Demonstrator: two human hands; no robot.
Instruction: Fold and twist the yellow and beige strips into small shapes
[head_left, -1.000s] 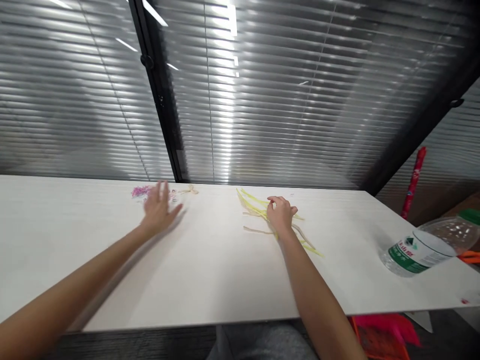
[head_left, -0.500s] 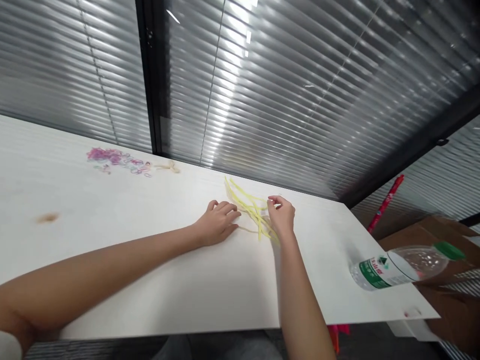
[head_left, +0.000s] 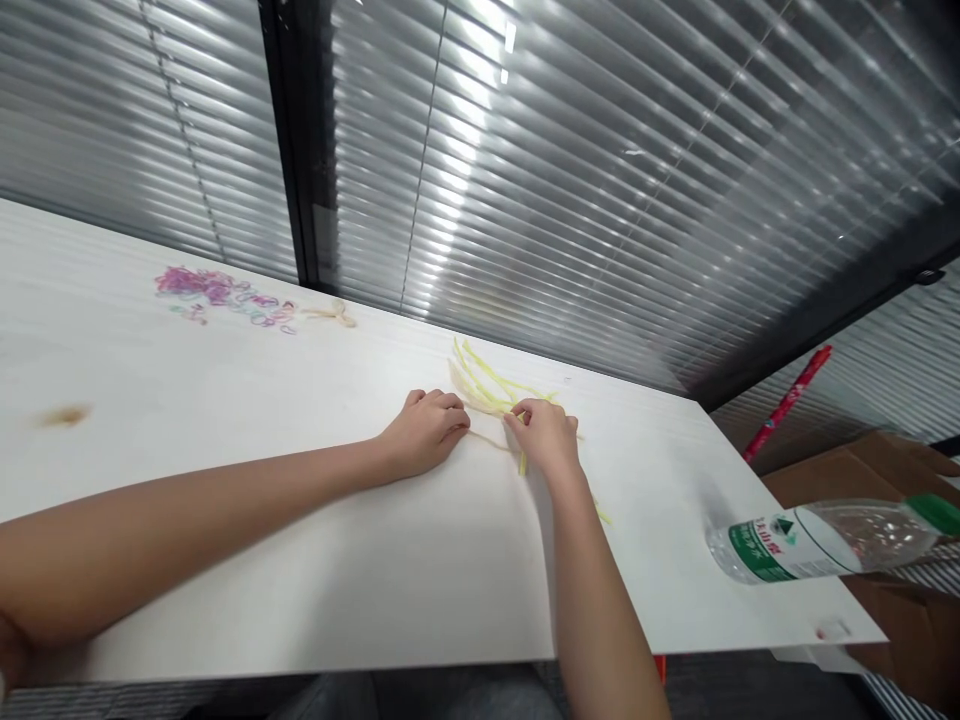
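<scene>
Several thin yellow strips (head_left: 487, 377) lie in a loose bunch on the white table, fanning out toward the window. A pale tan strand (head_left: 489, 440) runs between my two hands, below the bunch. My left hand (head_left: 429, 428) rests just left of the strips, its fingers curled together at the strand's left end. Over the right part of the bunch is my right hand (head_left: 546, 432), thumb and forefinger pinched on the yellow strips. Some strip ends stick out beneath and beyond it.
A clear bottle with a green cap (head_left: 817, 540) stands at the table's right. Purple and multicoloured bands (head_left: 217, 292) and a tan band (head_left: 330, 313) lie at the back left. Blinds (head_left: 525, 180) rise behind the table (head_left: 360, 590); a cardboard box (head_left: 862, 470) sits beyond its right edge.
My right hand has moved left and closed on the yellow strips. My left hand's fingers have drawn together. The view has shifted slightly.
</scene>
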